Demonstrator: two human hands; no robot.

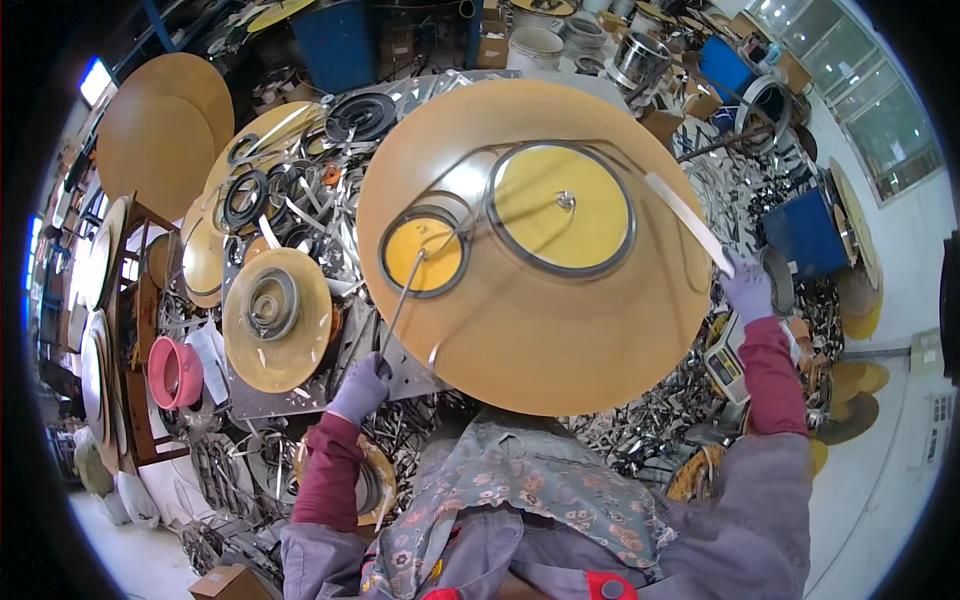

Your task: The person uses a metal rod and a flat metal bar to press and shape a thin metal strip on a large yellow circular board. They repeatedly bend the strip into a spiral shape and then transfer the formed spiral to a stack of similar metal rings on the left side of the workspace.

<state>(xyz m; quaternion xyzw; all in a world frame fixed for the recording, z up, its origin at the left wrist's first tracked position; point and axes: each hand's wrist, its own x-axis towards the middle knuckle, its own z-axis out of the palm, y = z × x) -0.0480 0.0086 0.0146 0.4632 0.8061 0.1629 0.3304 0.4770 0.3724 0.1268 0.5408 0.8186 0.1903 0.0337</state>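
A large round tan board (520,350) lies in front of me. On it sit a small orange-yellow disc (405,240) and a larger yellow disc (530,190), each with a dark ring around its edge. My left hand (360,391), in a lilac glove, is closed on a thin metal rod (402,308) that reaches the small disc's middle. At the board's right edge my right hand (748,288), also gloved, grips the near end of a pale flat strip (688,220). A thin metal band (460,160) curves over the board beyond the discs.
Left of the board stand a smaller tan disc with metal rings (275,345), loose black rings (245,198) and a pink basin (175,372). Tangled metal strips (640,440) heap around the board. A small device with a display (726,368) sits below my right hand.
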